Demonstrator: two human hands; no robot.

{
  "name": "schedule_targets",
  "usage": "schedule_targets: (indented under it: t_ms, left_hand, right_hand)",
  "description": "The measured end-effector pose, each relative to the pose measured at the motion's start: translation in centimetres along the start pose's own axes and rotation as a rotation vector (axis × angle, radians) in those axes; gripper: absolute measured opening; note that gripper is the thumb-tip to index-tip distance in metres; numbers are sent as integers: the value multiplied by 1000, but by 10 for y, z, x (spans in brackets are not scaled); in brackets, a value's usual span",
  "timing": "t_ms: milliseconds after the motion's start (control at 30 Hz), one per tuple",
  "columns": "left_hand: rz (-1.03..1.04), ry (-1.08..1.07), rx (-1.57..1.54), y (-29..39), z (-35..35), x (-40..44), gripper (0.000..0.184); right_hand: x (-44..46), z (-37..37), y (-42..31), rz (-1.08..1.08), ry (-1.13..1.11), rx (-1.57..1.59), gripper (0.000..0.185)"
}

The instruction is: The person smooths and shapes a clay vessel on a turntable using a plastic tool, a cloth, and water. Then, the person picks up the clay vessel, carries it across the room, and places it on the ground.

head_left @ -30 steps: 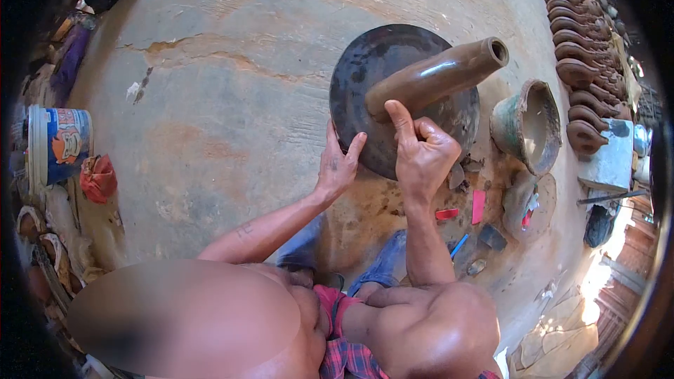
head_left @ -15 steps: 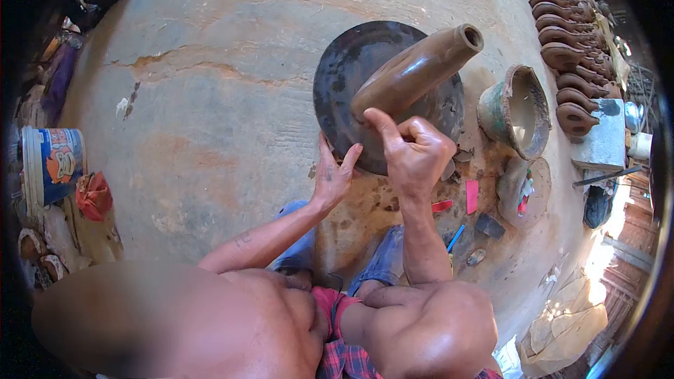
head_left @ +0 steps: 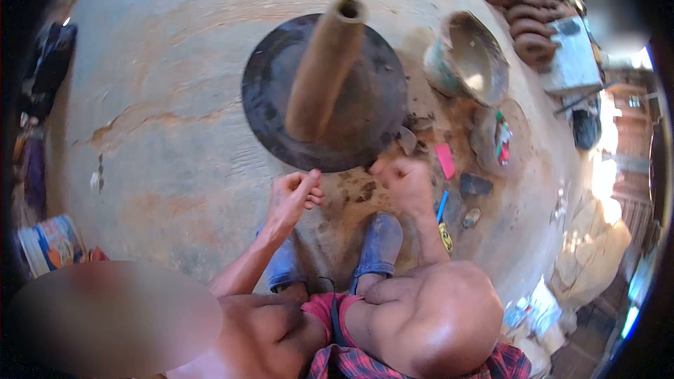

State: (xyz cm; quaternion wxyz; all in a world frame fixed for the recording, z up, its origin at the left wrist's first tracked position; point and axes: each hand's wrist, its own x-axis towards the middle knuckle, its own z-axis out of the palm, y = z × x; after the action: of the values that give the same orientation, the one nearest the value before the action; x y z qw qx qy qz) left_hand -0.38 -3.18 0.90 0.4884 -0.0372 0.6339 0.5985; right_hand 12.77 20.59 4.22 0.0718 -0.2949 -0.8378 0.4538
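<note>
A tall brown clay cylinder [head_left: 319, 77] with a narrow open mouth stands on the dark round turntable [head_left: 379, 109]. My left hand [head_left: 289, 200] is just off the turntable's near edge, its fingers curled in and the thumb laid over them. No object shows in it. By the near right edge, my right hand [head_left: 411, 184] is closed and blurred. Whether it holds anything is hidden. Neither hand touches the cylinder.
A crusted bucket [head_left: 437, 74] with cloudy liquid stands right of the turntable. Nearby lie a pink strip [head_left: 445, 161], a dark block [head_left: 476, 184] and a blue-handled tool [head_left: 442, 205]. Several brown clay pieces [head_left: 533, 45] line the far right. A white bucket [head_left: 53, 242] sits left.
Both hands have drawn back from the cylinder and turntable toward my body. The left fingers have curled in. My view has shifted, and the red piece on the floor no longer shows.
</note>
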Motion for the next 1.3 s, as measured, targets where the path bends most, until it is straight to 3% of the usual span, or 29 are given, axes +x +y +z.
schedule_targets:
  t_ms: [67,133,167,300,367,400,433,500,567,600,667,700,767,867,933,1000,1100,1300]
  left_hand:
    - [45,-171,-32,0,5,-10,55]
    - [215,-438,-518,9,34,-22,64]
    - [174,-570,-635,7,48,-24,69]
    - [330,-755,-417,13,51,-21,70]
    - [298,-501,-80,15,22,-22,51]
    - [279,-365,91,17,8,-23,42]
    - [206,-42,210,18,-4,-22,37]
    - [134,314,345,14,-31,-8,32]
    - [275,596,-58,18,-54,22,37]
    - [281,613,-43,24,-57,30,37]
    - [212,383,-281,33,-49,44,39]
    - [218,385,-269,30,-50,47,39]
    - [233,256,-236,24,-51,50,55]
    - [154,213,-339,19,-33,35,53]
    - [78,163,-289,9,-27,32,53]
    - [1,112,-254,6,-26,32,53]
    - [-72,168,-347,10,-43,37,67]
    - [39,325,-219,61,-64,59,70]
  right_hand:
    - [-32,-3,-40,250,-436,-127,43]
    - [-51,17,-42,179,-609,-206,43]
    - [-52,20,-34,186,-597,-198,43]
    - [-36,10,-8,44,75,-211,34]
    - [-7,-18,-14,76,450,-178,24]
    - [7,-27,2,70,501,-283,23]
    - [21,-33,18,56,549,-380,25]
    - [36,-33,44,43,492,-406,25]
    - [45,-26,53,28,438,-433,27]
    - [47,-22,56,50,416,-468,27]
    - [48,-17,60,72,394,-493,27]
    - [47,-16,60,22,420,-484,25]
    - [39,-20,62,-4,464,-465,24]
    - [26,-38,40,80,510,-215,17]
    - [28,-35,21,128,549,196,14]
    - [34,-24,-5,14,520,181,16]
    - [50,-1,-21,165,291,476,21]
    - [78,19,-11,-41,197,384,24]
